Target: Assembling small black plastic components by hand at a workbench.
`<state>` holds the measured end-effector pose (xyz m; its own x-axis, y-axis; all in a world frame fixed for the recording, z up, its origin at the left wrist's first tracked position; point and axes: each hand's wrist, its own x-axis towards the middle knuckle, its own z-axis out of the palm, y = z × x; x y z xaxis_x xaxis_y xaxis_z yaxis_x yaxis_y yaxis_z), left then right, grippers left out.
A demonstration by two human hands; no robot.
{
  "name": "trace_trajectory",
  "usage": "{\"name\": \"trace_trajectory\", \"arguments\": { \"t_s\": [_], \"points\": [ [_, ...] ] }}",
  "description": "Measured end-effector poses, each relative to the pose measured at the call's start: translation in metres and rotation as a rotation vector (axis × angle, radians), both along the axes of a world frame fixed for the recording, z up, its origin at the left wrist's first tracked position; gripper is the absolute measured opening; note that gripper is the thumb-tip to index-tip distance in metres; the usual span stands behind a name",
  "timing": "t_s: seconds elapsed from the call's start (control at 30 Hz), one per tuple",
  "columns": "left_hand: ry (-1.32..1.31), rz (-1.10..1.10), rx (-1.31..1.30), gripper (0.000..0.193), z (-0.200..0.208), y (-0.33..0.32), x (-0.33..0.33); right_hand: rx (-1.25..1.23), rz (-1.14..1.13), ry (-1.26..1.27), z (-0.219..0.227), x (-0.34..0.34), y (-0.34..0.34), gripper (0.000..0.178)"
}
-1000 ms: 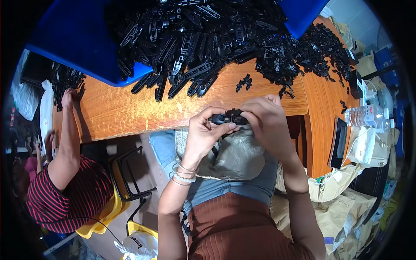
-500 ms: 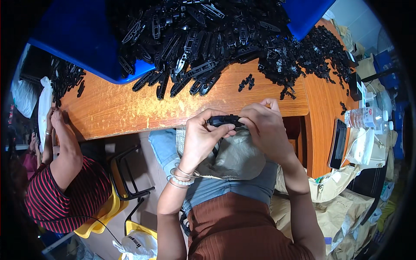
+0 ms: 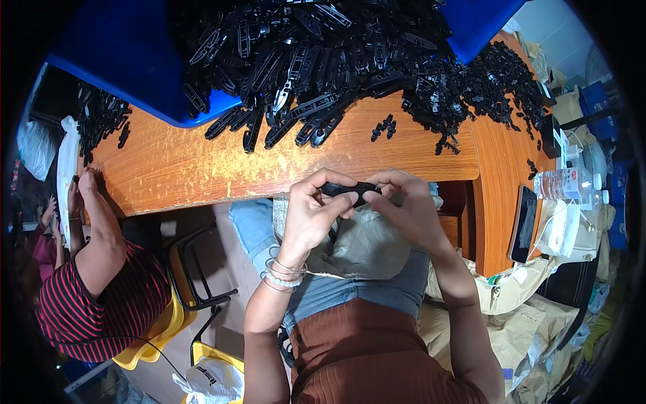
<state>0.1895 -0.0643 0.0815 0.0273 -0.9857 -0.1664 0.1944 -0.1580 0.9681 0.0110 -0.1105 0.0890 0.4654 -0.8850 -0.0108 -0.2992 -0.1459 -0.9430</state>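
A grey cloth [image 3: 377,246] covers the lap. Above it, just short of the table [image 3: 175,168], the left hand [image 3: 311,212] pinches one end of a black part [image 3: 364,189] between thumb and fingers; the right hand's [image 3: 409,209] fingertips close on its other end. Beyond lie two small pieces [image 3: 383,128], then a black heap [image 3: 309,74] against a blue bin [image 3: 121,74].

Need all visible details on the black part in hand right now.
The black part is a small, elongated piece, seemingly plastic, with a dark surface and faint highlights. It is held off the table, near its front edge and above the pale sheet over the lap, its long axis running roughly left to right. The left hand grips its left portion; the right hand pinches near its right end. Both hands cover much of it, so finer details cannot be made out.
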Motion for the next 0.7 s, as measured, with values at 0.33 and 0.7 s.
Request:
{"name": "trace_trajectory", "arguments": {
  "t_s": [0.33, 0.7],
  "points": [
    [-0.479, -0.074, -0.350, 0.012, 0.000, -0.029, 0.025, -0.337, 0.075, 0.049, -0.022, -0.024, -0.042, 0.017],
    [-1.345, 0.257, -0.450, 0.025, 0.002, -0.096, 0.018, -0.454, -0.380, 0.427, -0.035, 0.006, -0.074, 0.027]
  ]
}}
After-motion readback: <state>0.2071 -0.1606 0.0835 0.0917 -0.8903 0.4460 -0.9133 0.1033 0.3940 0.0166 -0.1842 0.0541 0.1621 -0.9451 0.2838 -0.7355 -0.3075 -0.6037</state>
